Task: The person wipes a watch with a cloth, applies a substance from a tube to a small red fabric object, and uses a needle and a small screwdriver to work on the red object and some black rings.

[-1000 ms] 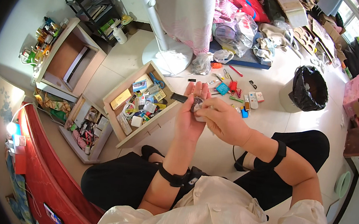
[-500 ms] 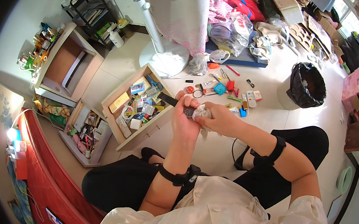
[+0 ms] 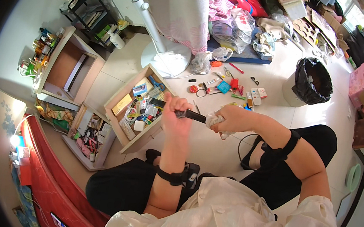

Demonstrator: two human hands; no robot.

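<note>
My left hand (image 3: 177,116), a little blurred, is closed round a long black strap (image 3: 196,116) held level above the floor. One end of it sticks out to the left, over the edge of the open drawer. A darker, shiny part shows by my fingers; I cannot make out its kind. My right hand (image 3: 230,119) pinches a crumpled white cloth (image 3: 213,120), which is wrapped about the strap's right end. Beneath and left of my left hand, the wooden drawer (image 3: 142,137) holds many small items, among them blue scissors (image 3: 156,83).
Several small things, such as a blue packet (image 3: 223,87) and a red item (image 3: 234,84), lie on the floor ahead. A black-lined bin (image 3: 293,94) stands at the right. The white fan base (image 3: 150,60), another drawer (image 3: 105,149) and a cabinet (image 3: 94,74) are at the left.
My hands have moved apart, the right one with the cloth shifting right along the strap. More of the black strap now shows between them. My left hand has moved slightly left.
</note>
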